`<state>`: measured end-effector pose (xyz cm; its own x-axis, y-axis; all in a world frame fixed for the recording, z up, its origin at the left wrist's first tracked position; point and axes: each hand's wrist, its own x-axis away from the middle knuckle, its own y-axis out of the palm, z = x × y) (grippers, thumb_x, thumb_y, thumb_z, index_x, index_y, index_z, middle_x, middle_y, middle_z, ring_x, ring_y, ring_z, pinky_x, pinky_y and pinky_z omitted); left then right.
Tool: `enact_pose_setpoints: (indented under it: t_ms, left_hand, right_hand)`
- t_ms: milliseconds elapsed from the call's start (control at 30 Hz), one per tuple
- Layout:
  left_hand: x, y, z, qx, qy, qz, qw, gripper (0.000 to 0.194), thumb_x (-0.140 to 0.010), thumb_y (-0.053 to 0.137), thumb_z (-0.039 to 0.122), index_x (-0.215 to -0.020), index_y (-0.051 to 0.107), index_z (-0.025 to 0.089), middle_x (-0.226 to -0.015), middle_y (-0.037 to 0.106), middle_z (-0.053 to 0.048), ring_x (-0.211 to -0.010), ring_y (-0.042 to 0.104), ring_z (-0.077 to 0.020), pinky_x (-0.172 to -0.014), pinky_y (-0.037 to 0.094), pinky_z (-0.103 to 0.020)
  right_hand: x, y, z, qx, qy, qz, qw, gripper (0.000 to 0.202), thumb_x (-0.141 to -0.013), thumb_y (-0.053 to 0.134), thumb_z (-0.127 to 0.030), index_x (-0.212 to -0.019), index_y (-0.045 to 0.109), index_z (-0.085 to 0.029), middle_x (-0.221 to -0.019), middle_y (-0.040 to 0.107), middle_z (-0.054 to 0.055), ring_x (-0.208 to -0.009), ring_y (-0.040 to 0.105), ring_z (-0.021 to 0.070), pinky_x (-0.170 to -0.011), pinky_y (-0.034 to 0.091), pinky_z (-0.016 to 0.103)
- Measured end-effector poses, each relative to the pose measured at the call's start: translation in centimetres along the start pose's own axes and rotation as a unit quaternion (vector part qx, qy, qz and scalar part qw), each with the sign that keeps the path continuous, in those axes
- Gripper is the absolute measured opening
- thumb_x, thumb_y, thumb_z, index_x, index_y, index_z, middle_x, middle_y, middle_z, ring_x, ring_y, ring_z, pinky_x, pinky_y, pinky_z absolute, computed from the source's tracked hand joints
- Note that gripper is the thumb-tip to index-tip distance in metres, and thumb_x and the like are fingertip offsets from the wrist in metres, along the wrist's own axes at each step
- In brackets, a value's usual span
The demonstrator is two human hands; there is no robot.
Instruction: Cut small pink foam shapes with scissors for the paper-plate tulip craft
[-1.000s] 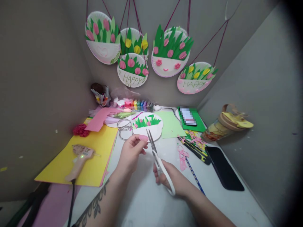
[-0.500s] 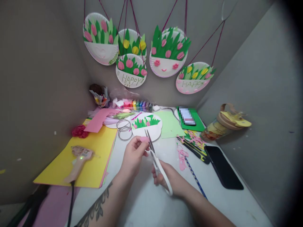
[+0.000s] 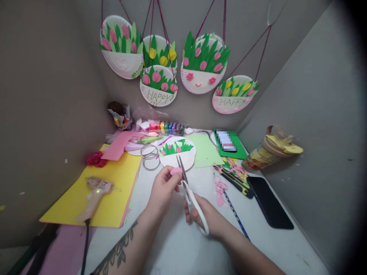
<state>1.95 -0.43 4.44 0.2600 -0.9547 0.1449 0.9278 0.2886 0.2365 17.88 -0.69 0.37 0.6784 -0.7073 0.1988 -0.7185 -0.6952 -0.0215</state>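
Between the thumb and fingers of my left hand (image 3: 163, 188) is a small pink piece of paper (image 3: 175, 171), its edge against the scissor blades. My right hand (image 3: 202, 212) grips a pair of white-handled scissors (image 3: 191, 200), its fingers in the loops and the tips pointing away from me. The blades look only slightly apart. Just beyond them lies a white paper plate (image 3: 185, 162) with green paper grass and small pink flowers across its upper half.
At left, a glue gun (image 3: 96, 196) with a lit green light rests on yellow paper (image 3: 69, 202). Pink scraps (image 3: 220, 189), a blue patterned stick (image 3: 236, 214), cutters (image 3: 233, 180) and a black phone (image 3: 271, 202) lie right. A tumbler (image 3: 265, 152) stands beyond. Decorated plates (image 3: 200, 82) hang above.
The pink paper has turned in my left fingers, so more of it shows beside the blades. My right hand and the scissors have barely moved.
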Motion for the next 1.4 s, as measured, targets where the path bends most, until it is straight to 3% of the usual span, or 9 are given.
enact_pose_setpoints:
  t_ms: [300,1000,1233,1400]
  left_hand:
    - [0.08,0.08,0.02,0.0,0.002,0.005,1.0,0.015,-0.074,0.064,0.028,-0.068,0.053,0.017,-0.061,0.05,0.004,-0.052,0.042,-0.0071,-0.048,0.036,-0.019]
    - [-0.03,-0.01,-0.02,0.01,-0.005,0.014,1.0,0.016,-0.072,0.063,0.03,-0.068,0.054,0.017,-0.062,0.054,0.003,-0.052,0.045,-0.0079,-0.051,0.038,-0.02]
    - [0.0,0.02,0.08,0.01,-0.004,0.012,1.0,0.014,-0.073,0.062,0.027,-0.068,0.053,0.017,-0.062,0.054,0.003,-0.052,0.045,-0.0082,-0.051,0.038,-0.021]
    - [-0.09,-0.02,0.1,0.016,-0.003,0.01,1.0,0.012,-0.072,0.061,0.025,-0.067,0.053,0.018,-0.061,0.054,0.003,-0.052,0.045,-0.0082,-0.051,0.038,-0.02]
  right_hand:
    - [0.01,0.13,-0.26,0.003,0.004,-0.002,1.0,0.051,-0.073,0.06,-0.064,-0.087,0.048,-0.016,-0.07,0.053,0.001,-0.058,0.051,0.0129,-0.056,0.043,0.028]
    - [-0.07,0.19,-0.16,-0.006,0.034,0.001,0.999,0.038,-0.073,0.066,-0.049,-0.084,0.048,-0.017,-0.068,0.053,0.0,-0.056,0.049,0.0114,-0.055,0.041,0.026]
    - [-0.01,0.22,-0.39,-0.009,0.051,0.0,0.999,0.039,-0.072,0.066,-0.05,-0.083,0.048,-0.018,-0.064,0.053,-0.002,-0.053,0.048,0.0106,-0.053,0.04,0.025]
    - [0.08,0.08,-0.35,-0.001,0.027,-0.006,1.0,0.044,-0.072,0.064,-0.056,-0.084,0.048,-0.017,-0.065,0.053,-0.001,-0.055,0.049,0.0114,-0.053,0.04,0.025]
